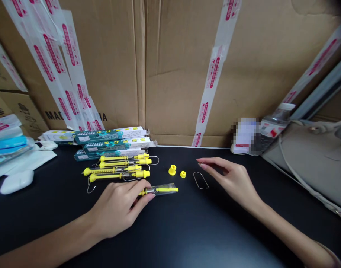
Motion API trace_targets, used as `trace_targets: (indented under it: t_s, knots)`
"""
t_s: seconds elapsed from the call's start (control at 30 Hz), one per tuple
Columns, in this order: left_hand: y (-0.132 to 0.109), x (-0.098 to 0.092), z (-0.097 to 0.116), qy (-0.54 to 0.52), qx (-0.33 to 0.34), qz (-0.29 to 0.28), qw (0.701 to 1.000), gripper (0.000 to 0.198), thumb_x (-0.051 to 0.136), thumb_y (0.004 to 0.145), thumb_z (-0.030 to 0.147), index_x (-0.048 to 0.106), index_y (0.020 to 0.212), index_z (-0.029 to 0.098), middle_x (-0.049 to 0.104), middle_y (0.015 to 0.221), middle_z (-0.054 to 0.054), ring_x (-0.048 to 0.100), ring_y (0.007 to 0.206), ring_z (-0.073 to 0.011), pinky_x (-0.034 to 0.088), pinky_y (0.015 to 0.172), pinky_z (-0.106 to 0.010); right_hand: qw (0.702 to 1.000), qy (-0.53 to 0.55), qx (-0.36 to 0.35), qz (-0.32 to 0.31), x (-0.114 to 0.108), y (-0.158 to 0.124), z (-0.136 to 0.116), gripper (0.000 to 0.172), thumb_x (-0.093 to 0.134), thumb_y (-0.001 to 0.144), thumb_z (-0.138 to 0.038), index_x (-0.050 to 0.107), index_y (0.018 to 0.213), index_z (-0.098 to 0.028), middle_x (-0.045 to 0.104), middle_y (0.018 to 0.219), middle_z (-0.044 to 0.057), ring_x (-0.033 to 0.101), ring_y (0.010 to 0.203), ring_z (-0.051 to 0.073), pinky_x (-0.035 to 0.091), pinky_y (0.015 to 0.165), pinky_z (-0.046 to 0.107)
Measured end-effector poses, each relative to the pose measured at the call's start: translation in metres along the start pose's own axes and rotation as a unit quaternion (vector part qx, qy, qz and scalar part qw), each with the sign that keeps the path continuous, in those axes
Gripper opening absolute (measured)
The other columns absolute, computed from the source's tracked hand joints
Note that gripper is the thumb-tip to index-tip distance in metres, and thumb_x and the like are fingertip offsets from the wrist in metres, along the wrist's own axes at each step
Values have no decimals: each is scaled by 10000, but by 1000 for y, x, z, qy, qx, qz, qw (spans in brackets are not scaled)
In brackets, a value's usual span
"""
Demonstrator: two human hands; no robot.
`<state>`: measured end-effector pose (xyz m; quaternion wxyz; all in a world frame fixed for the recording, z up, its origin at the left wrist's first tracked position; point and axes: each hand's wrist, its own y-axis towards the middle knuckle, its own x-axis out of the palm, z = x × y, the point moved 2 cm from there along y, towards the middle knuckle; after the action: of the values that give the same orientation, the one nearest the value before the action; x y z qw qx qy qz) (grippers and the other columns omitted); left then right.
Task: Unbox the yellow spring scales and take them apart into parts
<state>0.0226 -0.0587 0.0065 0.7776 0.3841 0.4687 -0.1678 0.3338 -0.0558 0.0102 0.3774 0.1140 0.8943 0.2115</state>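
Observation:
My left hand [125, 201] is closed around a spring scale [166, 190] with a clear tube and yellow inner rod; its right end sticks out past my fingertips. Off to the right, my right hand [231, 175] pinches a tiny piece between thumb and forefinger, too small to name. Just below those fingertips lies a bent wire loop [199, 180]. Between the hands stand a larger yellow cap [172, 170] and a smaller yellow cap [183, 174]. Beyond my left hand, several yellow spring scales [117, 171] with wire hooks lie side by side.
Narrow green and white boxes [111, 143] are stacked behind the scales. At left are a white earphone case [16, 181] and blue packets [8, 145]. A phone [244, 136], a plastic bottle [273, 128] and a beige bag [315, 156] stand at right. Large cartons [176, 74] wall off the back.

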Motion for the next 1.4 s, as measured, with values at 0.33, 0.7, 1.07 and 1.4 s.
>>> trace_targets:
  t_s: [0.33,0.7,1.07,1.4]
  knots:
    - [1,0,2,7,-5,-4,1000,215,437,1045,357,614,1028,237,729,822,33,670,602,-141,450,572,-268,994,-5,-12,-107,15,2,6,209,637,907,-369,787,989,-249,799,884,29,733,753,224,563,682,332]
    - [-1,2,1,4,-10,0,1000,217,440,1043,374,617,1034,248,723,813,46,655,587,-132,436,575,-257,988,-26,-87,-126,10,5,13,208,631,910,-311,748,1063,-231,750,930,54,683,822,212,548,740,347]
    - [0,1,0,6,-7,7,1000,233,442,1038,380,625,1000,241,660,703,56,591,515,-117,405,548,-250,978,-40,-153,-137,13,1,6,152,625,921,-244,706,1050,-238,740,955,49,661,891,222,553,782,370]
    - [0,1,2,1,2,2,1000,202,455,1032,368,614,996,248,668,720,56,609,540,-120,399,536,-246,980,-58,-187,-40,35,-8,-17,312,611,964,-250,607,1275,-225,692,1120,88,651,1013,244,561,884,428]
